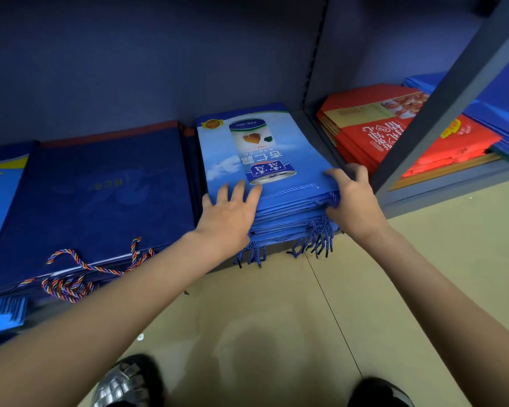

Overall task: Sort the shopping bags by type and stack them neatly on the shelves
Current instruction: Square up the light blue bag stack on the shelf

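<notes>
both hands are on the stack of light blue bags [265,160], which sits flat on the low shelf [312,127] in the middle of the scene, its near edge hanging a little over the shelf front. the top bag shows a printed can and white clouds, upside down from here. the left hand [228,211] lies on the near left corner of the stack, fingers straight and spread wide, palm pressing down on the top bag. the right hand [351,196] is at the near right corner, fingers curled over the top edge and thumb down the side among the blue cord handles [321,236], gripping the pile's corner. those cords dangle off the front of the stack toward the floor [276,304].

to the left, touching or just beside the stack, lies a pile of dark navy bags [100,195] with multicoloured twisted handles [80,268] spilling off the near edge. further left, another blue bag with a yellow mark [0,183] is cut off by the frame. to the right, past a grey upright post [441,113], a pile of red bags [370,133] lies in the next bay, with more blue bags [500,113] behind it on the far right. two dark shoes [127,383] show at the near edge.
</notes>
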{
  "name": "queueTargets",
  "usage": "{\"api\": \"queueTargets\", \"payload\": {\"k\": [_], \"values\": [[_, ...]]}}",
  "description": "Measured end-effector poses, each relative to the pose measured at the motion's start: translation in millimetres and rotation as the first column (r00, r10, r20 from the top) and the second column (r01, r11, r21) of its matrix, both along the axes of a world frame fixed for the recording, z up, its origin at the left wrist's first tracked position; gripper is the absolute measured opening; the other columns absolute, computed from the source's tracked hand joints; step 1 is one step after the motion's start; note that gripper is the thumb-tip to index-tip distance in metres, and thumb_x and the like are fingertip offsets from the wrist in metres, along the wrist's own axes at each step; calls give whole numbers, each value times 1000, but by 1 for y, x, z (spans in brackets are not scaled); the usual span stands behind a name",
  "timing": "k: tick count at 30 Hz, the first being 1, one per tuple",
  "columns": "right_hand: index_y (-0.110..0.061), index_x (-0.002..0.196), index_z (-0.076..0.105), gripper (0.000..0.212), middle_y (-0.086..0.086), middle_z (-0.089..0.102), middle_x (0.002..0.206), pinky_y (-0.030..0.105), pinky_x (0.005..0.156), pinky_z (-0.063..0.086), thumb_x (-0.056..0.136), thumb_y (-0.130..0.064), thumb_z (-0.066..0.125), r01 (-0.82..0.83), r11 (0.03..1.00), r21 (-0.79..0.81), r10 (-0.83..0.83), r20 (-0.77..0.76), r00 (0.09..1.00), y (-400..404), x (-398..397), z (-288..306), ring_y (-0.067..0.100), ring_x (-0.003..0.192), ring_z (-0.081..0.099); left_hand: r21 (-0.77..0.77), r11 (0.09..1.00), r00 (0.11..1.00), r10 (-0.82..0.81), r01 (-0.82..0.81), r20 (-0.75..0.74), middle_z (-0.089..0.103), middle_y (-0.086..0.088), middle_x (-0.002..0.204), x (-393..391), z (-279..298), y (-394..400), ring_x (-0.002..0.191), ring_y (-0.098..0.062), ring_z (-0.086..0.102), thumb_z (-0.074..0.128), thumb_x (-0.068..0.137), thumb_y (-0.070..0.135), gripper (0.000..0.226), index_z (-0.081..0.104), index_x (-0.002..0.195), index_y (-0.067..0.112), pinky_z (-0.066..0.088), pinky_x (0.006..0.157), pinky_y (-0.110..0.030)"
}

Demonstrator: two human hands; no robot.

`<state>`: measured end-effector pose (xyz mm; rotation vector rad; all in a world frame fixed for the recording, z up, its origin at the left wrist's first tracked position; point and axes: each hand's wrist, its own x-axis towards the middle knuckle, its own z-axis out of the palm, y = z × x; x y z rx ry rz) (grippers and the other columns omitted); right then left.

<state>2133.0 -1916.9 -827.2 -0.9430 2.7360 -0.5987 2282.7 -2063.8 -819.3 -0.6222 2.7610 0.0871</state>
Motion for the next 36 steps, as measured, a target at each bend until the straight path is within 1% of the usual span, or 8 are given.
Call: {"api": "queueTargets", "payload": {"k": [5,11,16,23,28,30,33,36], "values": [[-18,145,30,73,13,29,137,38,87,47,81,-3,62,-62,998,-11,63,5,998,33,33,-17,34,102,54,19,998,998,53,-53,-15,-8,-7,157,15,-11,9,143,-35,-6,55,88,42,89,-7,149,22,3,112,-59],[-18,142,31,84,9,30,139,38,103,38,74,-35,77,49,992,-112,-42,71,997,31,24,-12,28,122,42,189,969,981,177,-160,-77,-1,-2,157,6,-11,6,142,-38,-2,58,90,37,79,4,148,35,42,96,-51],[-26,145,25,83,12,31,136,37,101,37,78,-24,74,162,974,-161,-119,248,961,8,23,-20,30,117,46,172,971,983,179,-167,-53,5,-9,155,-3,-11,-1,142,-40,0,61,88,37,81,5,147,37,43,96,-49],[-25,144,30,79,12,36,131,40,100,42,79,1,68,41,991,-127,-24,126,992,25,6,-28,34,109,52,116,988,993,99,-106,69,-5,-12,156,-2,-7,-5,143,-40,-4,72,81,20,105,-8,148,36,43,100,-48],[-16,142,35,82,15,27,143,46,104,32,73,-28,78,-69,994,-84,55,-158,986,33,22,-34,34,125,33,71,990,990,117,-123,82,-3,-10,156,-9,-5,5,142,-42,-5,69,75,53,106,-5,148,30,13,107,-65],[-17,140,39,82,16,25,147,49,104,29,71,-35,78,-87,989,-116,59,-226,972,30,26,-33,35,130,28,26,993,994,112,-113,2,2,-9,156,-9,-12,11,143,-40,1,63,80,55,97,1,148,25,17,108,-64],[-27,144,32,82,13,12,152,50,111,25,75,-33,76,-34,996,-87,28,-72,997,19,17,-34,36,136,21,39,990,987,135,-132,-87,9,-7,155,-10,-19,12,142,-37,7,62,84,46,86,7,147,25,31,104,-60],[-31,144,29,80,10,16,149,48,107,35,78,-24,74,-37,997,-66,43,92,995,14,7,-33,36,130,34,46,990,988,140,-137,-71,12,-6,153,-13,-16,10,141,-36,10,65,83,45,87,9,146,26,36,100,-58]]}}
